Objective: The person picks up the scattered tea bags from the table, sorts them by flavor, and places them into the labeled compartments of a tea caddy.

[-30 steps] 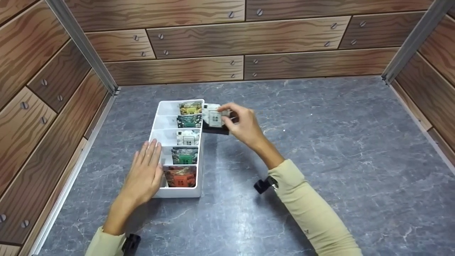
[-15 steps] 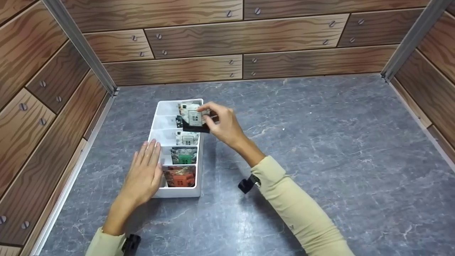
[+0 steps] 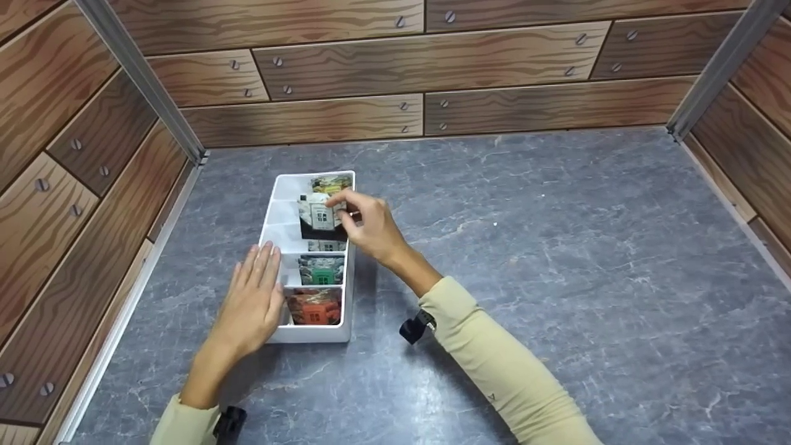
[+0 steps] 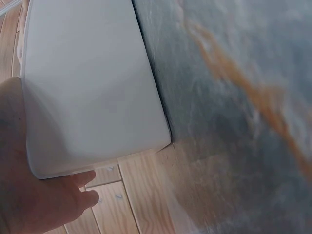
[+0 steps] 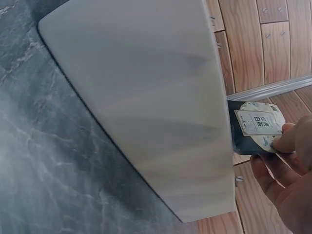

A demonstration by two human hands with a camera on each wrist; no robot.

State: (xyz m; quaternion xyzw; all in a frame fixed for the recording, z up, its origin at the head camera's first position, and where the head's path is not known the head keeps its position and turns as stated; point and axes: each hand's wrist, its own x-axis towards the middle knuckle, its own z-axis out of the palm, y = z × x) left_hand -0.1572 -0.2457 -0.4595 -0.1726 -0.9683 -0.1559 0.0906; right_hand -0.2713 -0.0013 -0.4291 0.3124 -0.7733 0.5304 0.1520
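My right hand (image 3: pixel 374 230) pinches a white-and-black tea sachet (image 3: pixel 321 213) by its right edge, over the middle-back compartments of a white divided box (image 3: pixel 309 335). In the right wrist view, thumb and fingers hold the sachet (image 5: pixel 256 126) upright just beyond the rim of the box wall (image 5: pixel 146 97). My left hand (image 3: pixel 250 300) rests with straight fingers along the box's left rim. Inside the box stand sachets: yellow (image 3: pixel 330 183) at the back, white (image 3: pixel 326 246) partly hidden behind the held one, green (image 3: pixel 321 270), and orange (image 3: pixel 315 308) at the front.
The box stands on a grey marbled tabletop (image 3: pixel 525 247), left of the middle. Wood-patterned walls (image 3: pixel 346 117) close off the back and both sides, with metal posts (image 3: pixel 154 93) in the corners.
My right hand has carried the white-and-black sachet leftward from beside the box to over it, then slightly toward the front. My left hand has stayed on the rim.
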